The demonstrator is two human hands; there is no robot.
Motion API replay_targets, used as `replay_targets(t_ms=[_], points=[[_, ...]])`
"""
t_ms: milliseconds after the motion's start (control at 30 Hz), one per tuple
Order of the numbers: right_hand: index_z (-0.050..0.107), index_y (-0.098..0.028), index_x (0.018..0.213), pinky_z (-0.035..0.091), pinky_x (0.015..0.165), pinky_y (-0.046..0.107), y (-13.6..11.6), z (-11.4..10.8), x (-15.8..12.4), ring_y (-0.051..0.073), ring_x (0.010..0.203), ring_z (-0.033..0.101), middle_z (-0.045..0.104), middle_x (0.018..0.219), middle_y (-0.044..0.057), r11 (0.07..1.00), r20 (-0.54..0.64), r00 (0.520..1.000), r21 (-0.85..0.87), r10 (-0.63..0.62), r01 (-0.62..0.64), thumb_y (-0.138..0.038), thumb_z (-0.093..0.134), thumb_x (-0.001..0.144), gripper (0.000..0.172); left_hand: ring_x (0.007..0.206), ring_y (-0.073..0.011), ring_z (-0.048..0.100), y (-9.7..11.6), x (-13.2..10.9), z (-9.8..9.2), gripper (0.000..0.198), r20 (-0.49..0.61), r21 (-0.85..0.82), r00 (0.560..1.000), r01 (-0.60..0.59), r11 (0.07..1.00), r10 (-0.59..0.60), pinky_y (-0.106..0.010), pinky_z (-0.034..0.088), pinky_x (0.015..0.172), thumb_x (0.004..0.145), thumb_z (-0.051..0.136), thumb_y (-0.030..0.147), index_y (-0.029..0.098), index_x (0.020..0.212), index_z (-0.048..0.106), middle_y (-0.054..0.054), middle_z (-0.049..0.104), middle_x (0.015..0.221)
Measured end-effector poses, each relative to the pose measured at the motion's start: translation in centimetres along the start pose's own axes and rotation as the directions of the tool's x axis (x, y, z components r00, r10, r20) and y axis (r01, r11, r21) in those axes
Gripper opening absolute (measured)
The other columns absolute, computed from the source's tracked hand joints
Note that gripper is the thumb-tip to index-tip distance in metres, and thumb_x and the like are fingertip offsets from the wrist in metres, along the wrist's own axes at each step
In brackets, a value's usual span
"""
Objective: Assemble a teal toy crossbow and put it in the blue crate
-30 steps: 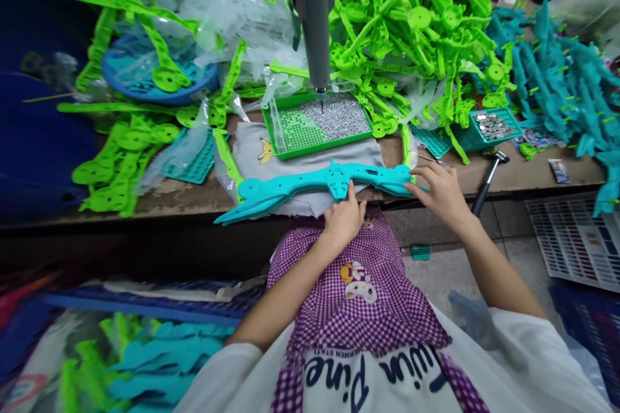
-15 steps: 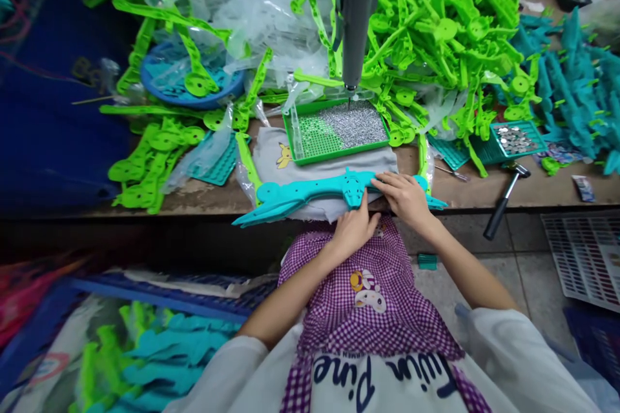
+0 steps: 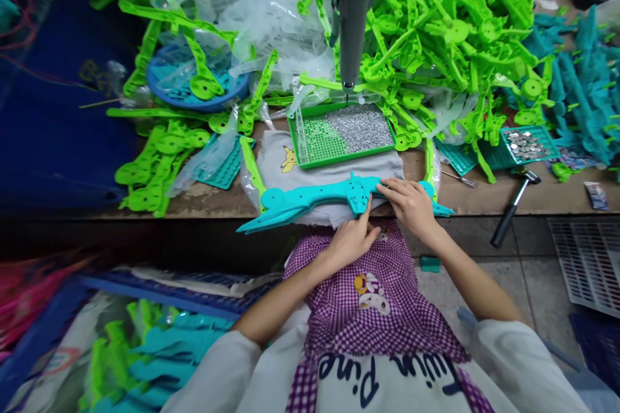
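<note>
A long turquoise plastic part (image 3: pixel 314 195), with thin pointed pieces at its ends and a raised, head-shaped piece (image 3: pixel 357 195) at its middle, lies across a grey cloth (image 3: pixel 271 164) near the table's front edge. My left hand (image 3: pixel 352 240) touches the lower right side of the head-shaped piece with its stretched index finger; its thumb is apart. Fingers of my right hand (image 3: pixel 411 208) lie over the part just right of that piece, holding it; the right thumb is hidden. Bright green arms (image 3: pixel 252 171) stick out behind both ends of the part.
A green tray (image 3: pixel 310 164) of small screws stands behind the cloth, under a hanging power screwdriver (image 3: pixel 351 19). Heaped green parts (image 3: pixel 450 32) fill the back. A hammer (image 3: pixel 513 210) overhangs the table edge at right. A blue crate (image 3: pixel 159 293) of parts stands lower left.
The whole view has shifted slightly, with things appearing a little further right and lower. Both hands stay at the turquoise part in nearly the same pose.
</note>
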State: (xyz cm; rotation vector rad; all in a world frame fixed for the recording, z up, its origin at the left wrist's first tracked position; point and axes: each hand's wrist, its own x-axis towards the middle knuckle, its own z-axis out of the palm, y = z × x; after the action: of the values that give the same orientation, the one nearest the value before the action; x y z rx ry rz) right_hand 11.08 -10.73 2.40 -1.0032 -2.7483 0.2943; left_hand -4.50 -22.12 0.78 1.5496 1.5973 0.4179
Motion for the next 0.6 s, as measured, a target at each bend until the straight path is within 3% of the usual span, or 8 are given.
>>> replay_targets(t_ms=[100, 167, 200, 300, 400, 600], points=[[0.063, -0.029, 0.130, 0.046, 0.099, 0.047, -0.1, 0.2, -0.3, 0.024, 0.128, 0.058, 0.064, 0.135, 0.006, 1.000, -0.014, 1.000, -0.016, -0.007, 0.007, -0.023, 0.041, 0.100, 0.039, 0.103, -0.0182, 0.070, -0.3, -3.0, -1.6, 0.054, 0.120, 0.004, 0.972, -0.206, 0.979, 0.204, -0.033, 0.052, 0.094, 0.097, 0.048, 0.027, 0.023, 0.150, 0.037, -0.006, 0.073, 0.116], [0.063, -0.028, 0.130, 0.045, 0.100, 0.046, -0.2, 0.3, -0.5, 0.024, 0.129, 0.058, 0.063, 0.135, 0.006, 0.999, -0.013, 1.000, -0.032, -0.008, 0.008, -0.023, 0.039, 0.100, 0.039, 0.116, -0.0171, 0.064, -0.7, -4.5, -3.6, 0.037, 0.091, 0.076, 0.942, -0.329, 0.941, 0.322, -0.033, 0.047, 0.103, 0.100, 0.042, 0.031, 0.027, 0.133, 0.058, -0.005, 0.069, 0.126], [0.063, -0.028, 0.131, 0.045, 0.100, 0.046, -0.3, 0.3, -0.5, 0.024, 0.129, 0.057, 0.063, 0.136, 0.005, 0.999, -0.011, 1.000, -0.040, -0.007, 0.006, -0.022, 0.039, 0.100, 0.039, 0.121, -0.0179, 0.061, -1.0, -4.9, -4.8, 0.037, 0.010, 0.161, 0.951, -0.306, 0.938, 0.308, -0.035, 0.045, 0.106, 0.100, 0.040, 0.033, 0.027, 0.130, 0.061, -0.006, 0.067, 0.130], [0.062, -0.028, 0.131, 0.044, 0.101, 0.047, -0.4, 0.5, -0.9, 0.024, 0.130, 0.057, 0.062, 0.136, 0.005, 0.998, -0.013, 1.000, -0.062, -0.013, 0.012, -0.020, 0.040, 0.099, 0.040, 0.139, -0.0270, 0.044, -2.3, -3.8, -8.4, 0.043, -0.234, 0.424, 0.964, -0.014, 0.906, 0.125, -0.047, 0.035, 0.115, 0.097, 0.049, 0.032, 0.022, 0.138, 0.055, -0.011, 0.055, 0.144], [0.061, -0.028, 0.133, 0.045, 0.101, 0.047, -0.2, 0.9, -1.2, 0.024, 0.130, 0.057, 0.062, 0.137, 0.005, 0.993, -0.038, 0.998, -0.105, -0.049, 0.045, -0.017, 0.041, 0.098, 0.042, 0.128, -0.0291, 0.054, -3.6, -1.2, -10.8, 0.048, -0.194, 0.493, 0.981, 0.075, 0.867, 0.026, -0.045, 0.041, 0.109, 0.092, 0.059, 0.030, 0.019, 0.138, 0.054, -0.012, 0.060, 0.138], [0.059, -0.022, 0.135, 0.043, 0.104, 0.041, 0.7, 1.9, -1.5, 0.021, 0.130, 0.057, 0.061, 0.138, 0.005, 0.967, -0.114, 0.980, -0.216, -0.160, 0.133, -0.012, 0.042, 0.097, 0.043, 0.115, -0.0285, 0.063, -5.4, 1.0, -11.8, 0.048, -0.131, 0.417, 0.989, -0.005, 0.909, 0.065, -0.039, 0.050, 0.097, 0.083, 0.072, 0.032, 0.022, 0.130, 0.062, -0.009, 0.068, 0.126]])
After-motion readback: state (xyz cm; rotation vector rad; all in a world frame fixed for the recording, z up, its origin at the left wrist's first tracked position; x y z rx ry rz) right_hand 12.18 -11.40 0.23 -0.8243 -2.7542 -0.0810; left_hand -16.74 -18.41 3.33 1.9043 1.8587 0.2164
